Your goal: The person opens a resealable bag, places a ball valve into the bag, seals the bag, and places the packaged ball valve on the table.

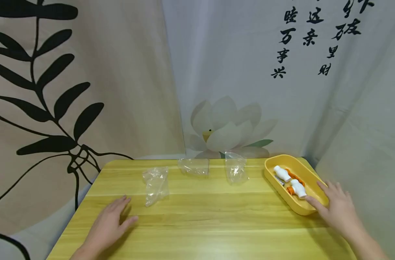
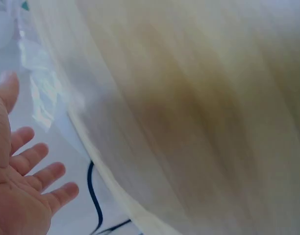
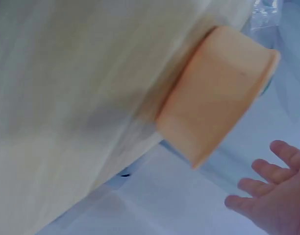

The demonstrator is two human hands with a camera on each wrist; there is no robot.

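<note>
In the head view, a yellow tray (image 1: 290, 201) stands at the right of the wooden table. Inside lie two white plastic pieces (image 1: 282, 174), orange parts (image 1: 296, 177) and a small grey piece, partly hidden. My right hand (image 1: 342, 211) is by the tray's near right end, fingers spread; the right wrist view shows the hand (image 3: 280, 203) apart from the tray (image 3: 213, 93). On the left, my left hand (image 1: 106, 225) hovers low over the table, thumb and fingers apart, holding nothing. Relaxed, separated fingers (image 2: 54, 174) show in the left wrist view.
Three clear plastic bags lie along the table's back half: a crumpled left one (image 1: 156, 186), a flat middle one (image 1: 194, 167) and a right one (image 1: 235, 169). Behind the wooden table (image 1: 217, 224) hangs a printed curtain (image 1: 135, 90). Another pale curtain borders the right side.
</note>
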